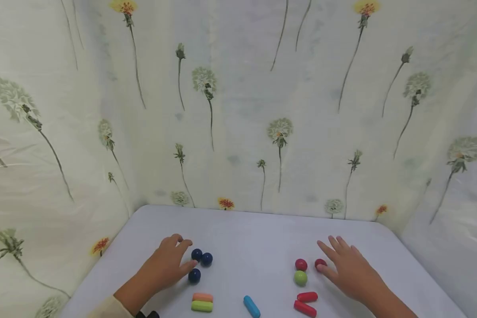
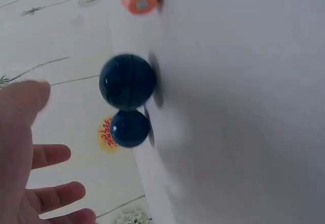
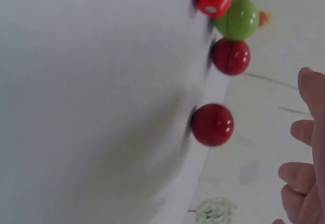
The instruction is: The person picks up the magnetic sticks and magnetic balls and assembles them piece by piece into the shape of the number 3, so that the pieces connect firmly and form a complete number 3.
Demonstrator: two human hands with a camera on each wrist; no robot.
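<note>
My left hand hovers on the left with its fingers spread and holds nothing. Dark blue balls sit just by its fingertips; the left wrist view shows two blue balls with a gap between them and the fingers. On the other side my right hand is held with fingers extended, above the table beside a red ball. In the right wrist view that red ball is apart from the fingers. Another red ball and a light green ball lie close together to its left.
Nearer the front of the white table lie two short red sticks, a blue stick, and an orange stick against a yellow-green stick. Black objects show at the bottom edge. A flowered curtain stands behind.
</note>
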